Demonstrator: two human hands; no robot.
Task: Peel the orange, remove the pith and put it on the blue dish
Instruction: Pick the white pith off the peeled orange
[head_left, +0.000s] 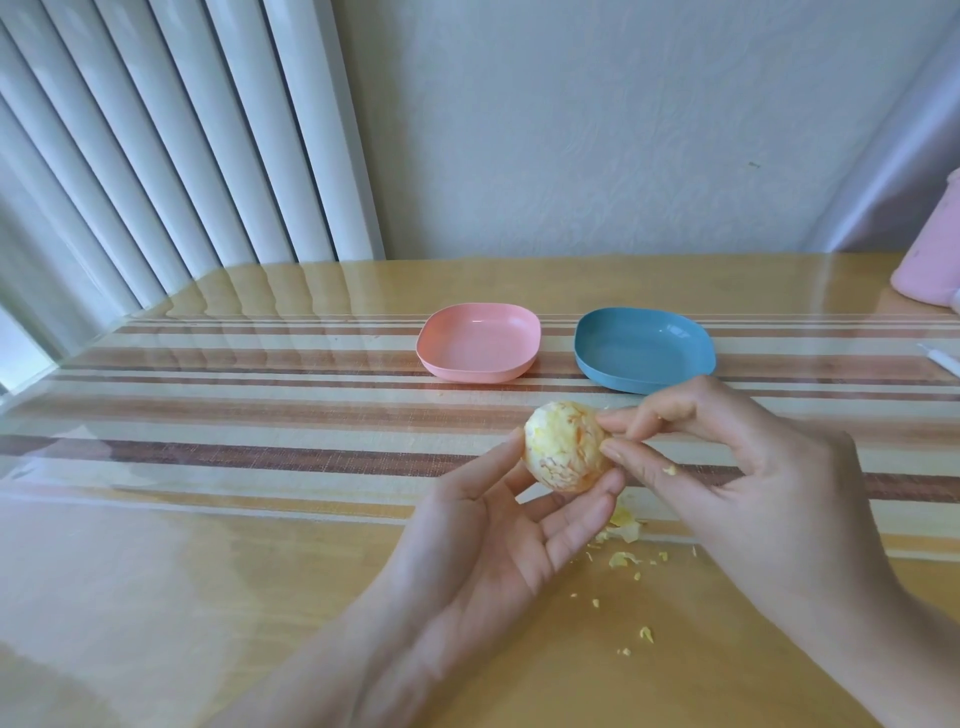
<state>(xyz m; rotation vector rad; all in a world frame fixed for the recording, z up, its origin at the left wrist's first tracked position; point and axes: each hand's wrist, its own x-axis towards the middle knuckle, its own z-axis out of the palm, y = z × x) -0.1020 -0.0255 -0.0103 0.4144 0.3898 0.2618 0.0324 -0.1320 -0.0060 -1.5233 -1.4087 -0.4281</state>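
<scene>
A peeled orange (563, 446), still patched with pale pith, is held above the table at centre. My left hand (498, 530) grips it from below between thumb and fingertips. My right hand (727, 467) comes in from the right, and its thumb and forefinger pinch at the pith on the orange's right side. A scrap of pith sticks to a right finger. The blue dish (644, 349) stands empty just behind the hands.
A pink dish (479, 340) stands empty to the left of the blue one. Bits of pith (623, 545) lie scattered on the table under my hands. A pink container (932, 249) is at the right edge, a white radiator at back left.
</scene>
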